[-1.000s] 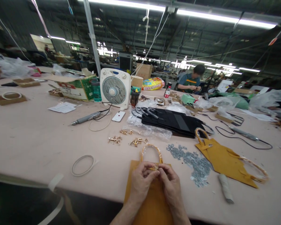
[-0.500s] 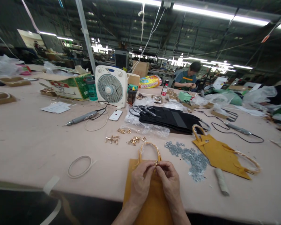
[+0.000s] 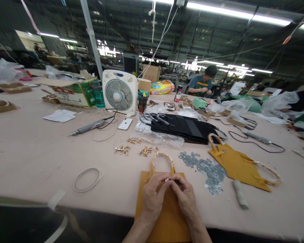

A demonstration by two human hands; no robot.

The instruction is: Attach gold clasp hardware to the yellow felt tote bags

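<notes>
A mustard-yellow handbag panel point(image 3: 164, 222) with a plastic-wrapped handle point(image 3: 162, 155) lies in front of me at the table's edge. Over it, my left hand point(image 3: 153, 195) and my right hand point(image 3: 183, 195) meet, thumbs and forefingers pinched together. Between their fingertips shows a small shiny metal fitting point(image 3: 167, 180), gold-coloured, its exact shape partly hidden by the fingers. Beyond the handle lie several loose gold-coloured metal fittings point(image 3: 146, 151). Many small grey metal plates point(image 3: 210, 173) are spread to the right of the panel.
Another yellow bag piece point(image 3: 239, 165) and a greyish roll point(image 3: 240, 194) lie at right. Black bag pieces point(image 3: 182, 127) are stacked behind. A fan point(image 3: 119, 92), white phone point(image 3: 125, 124), grey corded tool point(image 3: 88, 127) and a pale ring point(image 3: 87, 180) stand or lie leftward. A person point(image 3: 201, 82) sits across.
The fingertips have shifted slightly down and left, and the metal fitting between them has turned, showing more of itself. Both hands stay pinched together over the yellow panel.
</notes>
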